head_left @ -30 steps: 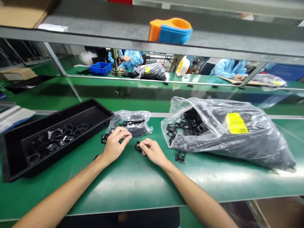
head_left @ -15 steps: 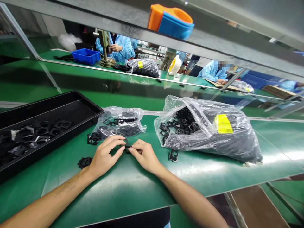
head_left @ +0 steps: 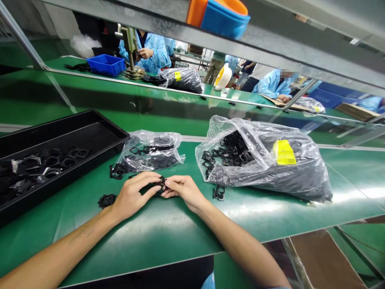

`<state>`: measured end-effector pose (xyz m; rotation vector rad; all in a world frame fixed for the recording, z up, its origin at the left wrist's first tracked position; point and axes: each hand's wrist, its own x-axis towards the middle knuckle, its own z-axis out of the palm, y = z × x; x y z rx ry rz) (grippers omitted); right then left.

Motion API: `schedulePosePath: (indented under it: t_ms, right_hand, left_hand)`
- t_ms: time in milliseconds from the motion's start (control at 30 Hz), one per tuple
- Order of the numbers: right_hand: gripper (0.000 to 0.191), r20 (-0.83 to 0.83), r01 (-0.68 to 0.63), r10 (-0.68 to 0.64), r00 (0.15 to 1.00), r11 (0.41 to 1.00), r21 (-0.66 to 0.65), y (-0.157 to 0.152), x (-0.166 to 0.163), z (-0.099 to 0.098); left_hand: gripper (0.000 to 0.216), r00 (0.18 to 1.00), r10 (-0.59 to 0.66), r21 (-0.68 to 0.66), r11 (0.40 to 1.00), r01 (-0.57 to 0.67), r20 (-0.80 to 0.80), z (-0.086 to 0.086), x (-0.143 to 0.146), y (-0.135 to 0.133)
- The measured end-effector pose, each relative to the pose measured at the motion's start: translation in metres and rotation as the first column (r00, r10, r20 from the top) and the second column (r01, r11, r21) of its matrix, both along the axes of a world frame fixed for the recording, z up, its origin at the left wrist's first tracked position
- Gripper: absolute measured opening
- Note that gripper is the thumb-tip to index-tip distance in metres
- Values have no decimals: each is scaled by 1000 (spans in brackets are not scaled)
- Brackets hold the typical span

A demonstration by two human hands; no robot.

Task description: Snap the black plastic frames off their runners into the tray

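Between my hands, just above the green tabletop (head_left: pixel 168 237), is a small black plastic part (head_left: pixel 162 182), mostly covered by fingers. My left hand (head_left: pixel 132 194) pinches its left side between thumb and fingers. On the other side, my right hand (head_left: pixel 186 192) is closed on the same part with thumb and fingertips. Loose black parts lie near my left wrist (head_left: pixel 107 200) and behind it, where a black frame piece (head_left: pixel 117 171) rests by a small clear bag (head_left: pixel 153 150). One more black piece (head_left: pixel 219 193) lies right of my right hand.
A black tray (head_left: pixel 111 138) of black ring-shaped parts stands at left. At right lies a large open clear bag (head_left: pixel 288 180) of black parts with a yellow label. A metal shelf beam crosses overhead, holding an orange and blue band (head_left: pixel 224 18). Co-workers in blue sit beyond.
My right fingers have shifted up and closer against the black part, which is now lifted and tilted between both hands. The whole view has moved slightly.
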<state>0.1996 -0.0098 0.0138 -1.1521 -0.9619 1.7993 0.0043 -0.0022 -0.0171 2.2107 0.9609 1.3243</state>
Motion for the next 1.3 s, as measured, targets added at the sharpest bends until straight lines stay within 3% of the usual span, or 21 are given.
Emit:
schedulePosePath:
  t_ms: [400,667,1033,1300]
  right_hand:
    - [43,58,43,-43,997,999,11,1,-3,-1]
    - [35,36,137,-138,990,990,41,6,-2,5]
    - [36,6,50,-50,999,999,7,8,-5,4]
    - [36,33,82,-84,996,995,56,8,-5,5]
  left_hand:
    - [15,999,49,-8,999,-49,-15,1,-1,1]
    - [20,985,163,135,976,-169,58,13,-6,3]
    - [21,998,-5,202,979,17,-58,14,-7,6]
    - [22,997,31,160,987,-19,-76,12,-6,6]
